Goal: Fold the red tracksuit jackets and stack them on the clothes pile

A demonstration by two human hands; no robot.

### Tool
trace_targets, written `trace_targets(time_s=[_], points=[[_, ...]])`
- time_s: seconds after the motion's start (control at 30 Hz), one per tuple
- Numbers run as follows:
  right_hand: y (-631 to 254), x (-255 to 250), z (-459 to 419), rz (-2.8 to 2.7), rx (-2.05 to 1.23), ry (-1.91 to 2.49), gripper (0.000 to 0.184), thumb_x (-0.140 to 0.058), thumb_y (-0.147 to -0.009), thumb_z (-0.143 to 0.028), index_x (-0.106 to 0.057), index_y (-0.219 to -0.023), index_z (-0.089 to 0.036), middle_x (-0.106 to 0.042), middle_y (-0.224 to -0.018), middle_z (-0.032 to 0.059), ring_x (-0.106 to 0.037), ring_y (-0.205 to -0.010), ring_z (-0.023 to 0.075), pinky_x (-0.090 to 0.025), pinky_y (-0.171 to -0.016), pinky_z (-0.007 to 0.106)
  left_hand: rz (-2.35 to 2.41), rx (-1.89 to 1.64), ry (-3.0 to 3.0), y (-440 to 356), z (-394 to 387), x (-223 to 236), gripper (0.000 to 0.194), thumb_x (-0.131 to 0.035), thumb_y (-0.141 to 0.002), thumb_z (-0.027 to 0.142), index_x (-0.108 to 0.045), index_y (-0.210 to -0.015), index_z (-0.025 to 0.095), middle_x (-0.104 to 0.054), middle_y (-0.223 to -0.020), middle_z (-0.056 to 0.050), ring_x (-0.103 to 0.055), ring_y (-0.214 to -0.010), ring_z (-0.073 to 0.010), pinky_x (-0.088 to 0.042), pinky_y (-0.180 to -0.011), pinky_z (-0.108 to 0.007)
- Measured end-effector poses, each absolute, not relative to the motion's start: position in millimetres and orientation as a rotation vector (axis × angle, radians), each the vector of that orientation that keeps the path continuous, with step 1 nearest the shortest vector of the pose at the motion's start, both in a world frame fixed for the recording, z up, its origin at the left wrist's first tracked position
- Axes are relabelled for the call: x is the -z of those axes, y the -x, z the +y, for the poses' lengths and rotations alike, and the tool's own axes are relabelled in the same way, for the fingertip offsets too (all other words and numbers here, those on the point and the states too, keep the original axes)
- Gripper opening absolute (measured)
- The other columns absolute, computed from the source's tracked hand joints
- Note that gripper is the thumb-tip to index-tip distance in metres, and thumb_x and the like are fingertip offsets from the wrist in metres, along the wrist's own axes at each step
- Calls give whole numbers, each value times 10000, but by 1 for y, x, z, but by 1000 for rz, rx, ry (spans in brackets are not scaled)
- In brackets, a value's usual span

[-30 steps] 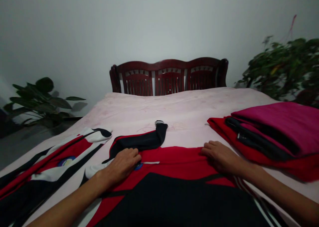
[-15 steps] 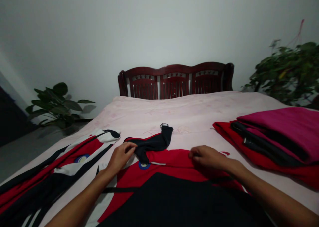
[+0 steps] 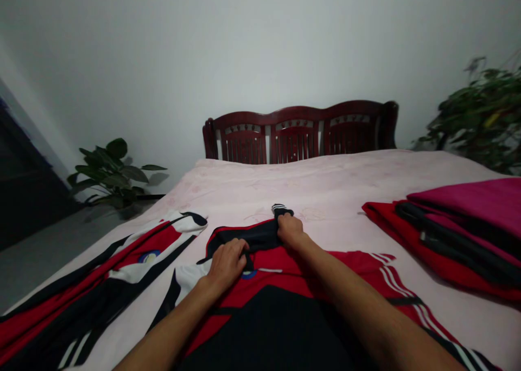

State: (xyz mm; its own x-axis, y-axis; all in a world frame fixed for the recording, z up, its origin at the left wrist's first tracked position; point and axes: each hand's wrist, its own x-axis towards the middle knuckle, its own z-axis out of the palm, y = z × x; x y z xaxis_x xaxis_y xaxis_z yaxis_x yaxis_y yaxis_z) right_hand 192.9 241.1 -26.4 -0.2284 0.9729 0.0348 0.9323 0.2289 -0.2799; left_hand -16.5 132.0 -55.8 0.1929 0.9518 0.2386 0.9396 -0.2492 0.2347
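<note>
A red, navy and white jacket [image 3: 345, 262] lies spread on the bed just ahead of me, its navy collar [image 3: 260, 234] toward the headboard. My right hand [image 3: 290, 230] is closed on the collar's far right end, by the white stripes. With fingers curled, my left hand [image 3: 228, 259] grips the collar's near left part, beside a round blue badge [image 3: 249, 275] that it partly covers. The fingertips of both hands are partly hidden. Dark navy cloth [image 3: 268, 327] fills the bottom middle, between my forearms.
At left lies a similar red, navy and white garment [image 3: 134, 270], gathered into a long strip. Folded magenta [image 3: 476, 208] and red clothes [image 3: 407, 246] are stacked at right. Beyond the pink bedsheet [image 3: 334, 181] stands a dark wooden headboard [image 3: 295, 134], with leafy plants [image 3: 109, 167] on both sides.
My right hand has moved left and forward from the jacket's red shoulder onto the collar end. My left hand has shifted right along the collar. The view has turned slightly left.
</note>
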Motion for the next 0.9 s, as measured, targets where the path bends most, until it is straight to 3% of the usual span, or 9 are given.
trace_targets(time_s=[0.07, 0.2, 0.3, 0.43, 0.5, 0.6, 0.67, 0.77, 0.9], points=[[-205, 15, 242, -2106, -356, 1792, 315, -488, -885, -195, -628, -1159, -130, -629, -1212, 209, -619, -1152, 312, -498, -952, 421, 1845, -533, -2412, 16, 129, 56, 211, -481, -846, 123, -611, -976, 225, -645, -954, -37, -631, -924, -198, -461, -830, -318], [-248, 4, 207, -1648, -615, 1564, 424, -299, -941, -250, -490, -1309, -160, -658, -1159, 132, -657, -1082, 230, -582, -854, 361, 1653, -716, -2466, 15, 106, 47, 174, -447, -867, 138, -569, -946, 233, -614, -921, -38, -604, -875, -192, -457, -809, -319], [-290, 33, 147, -1063, -1130, 1182, 408, -521, -838, -328, -500, -1239, -255, -667, -1177, 88, -679, -1057, 239, -611, -832, 381, 1445, -589, -2514, 13, 86, 40, 192, -465, -851, 134, -576, -959, 246, -625, -935, -37, -597, -883, -191, -456, -789, -311], [-341, 79, 78, -858, -1348, 1426, 509, -639, -739, -320, -507, -1228, -280, -681, -1145, 105, -708, -975, 262, -607, -822, 421, 1303, -306, -2408, 19, 75, 38, 165, -570, -841, 224, -636, -989, 256, -675, -931, -8, -620, -884, -185, -457, -775, -292], [-357, 78, 66, -1072, -1151, 1555, 550, -626, -765, -387, -495, -1288, -276, -644, -1243, 131, -693, -1015, 287, -594, -838, 448, 1346, -393, -2322, 28, 79, 37, 132, -551, -889, 306, -662, -938, 254, -689, -891, 3, -631, -849, -176, -460, -762, -283], [-358, 47, 72, -1635, -541, 1577, 465, -529, -862, -431, -536, -1299, -274, -582, -1348, 123, -594, -1195, 306, -499, -997, 486, 1631, -775, -2185, 49, 93, 37, 204, -476, -924, 313, -666, -917, 239, -698, -937, -17, -644, -877, -183, -479, -802, -293], [-343, 25, 82, -1955, -216, 1539, 404, -477, -914, -406, -572, -1276, -256, -592, -1326, 122, -554, -1227, 298, -441, -1050, 476, 1927, -954, -2044, 65, 107, 38, 245, -473, -901, 266, -651, -1066, 229, -681, -1074, -49, -644, -950, -194, -486, -864, -309], [-308, 15, 99, -2294, 20, 1612, 453, -538, -890, -358, -566, -1315, -203, -602, -1301, 155, -561, -1176, 313, -456, -989, 442, 2220, -898, -1863, 83, 127, 43, 389, -524, -842, 227, -597, -1222, 196, -639, -1211, -109, -636, -1032, -228, -480, -902, -341], [-281, 33, 113, -2513, 45, 1784, 508, -586, -811, -229, -567, -1313, -156, -608, -1281, 188, -604, -1104, 332, -486, -824, 376, 2193, -741, -1784, 92, 147, 51, 193, -579, -768, 205, -659, -944, 199, -699, -882, -63, -662, -886, -237, -474, -750, -311]])
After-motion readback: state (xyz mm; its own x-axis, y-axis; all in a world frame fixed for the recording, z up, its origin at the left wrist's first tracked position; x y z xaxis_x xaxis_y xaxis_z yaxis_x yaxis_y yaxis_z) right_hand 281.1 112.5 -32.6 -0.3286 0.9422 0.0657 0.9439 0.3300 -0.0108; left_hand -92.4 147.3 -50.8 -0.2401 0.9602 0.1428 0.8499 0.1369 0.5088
